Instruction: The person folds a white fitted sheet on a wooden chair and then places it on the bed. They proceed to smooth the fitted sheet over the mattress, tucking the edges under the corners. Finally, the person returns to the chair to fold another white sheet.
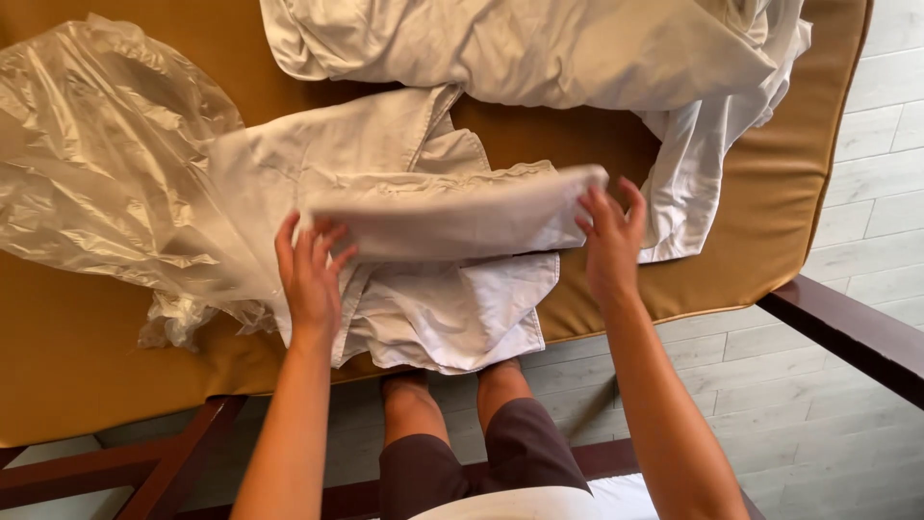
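A: Head view, quick one. Folded sheet (452, 217), white, lifted flat between both hands over the tan cushion (731, 221).

B: Long axis?

A: Runs left to right, from the left hand (310, 274) to the right hand (611, 241). Each hand sits at one end, so neither is nearer; the sheet spans the gap.

B: State of each grip?

A: Left: fingers spread, up against the near-left corner, thumb hidden behind the cloth, so looks like a pinch on the edge but can't tell for sure. Right: fingers curled round the right end, closed on the fold.

B: What's under it?

A: More white cloth (452, 318) lying loose on the cushion, its hem hanging over the near edge, just in front of the person's knees. Clear plastic bag (106, 164) crumpled to the left, touching that cloth. Bigger white bundle (539, 48) at the far side, well apart from the hands.

B: Tilt?

A: Right end slightly higher, far edge sagging a bit.
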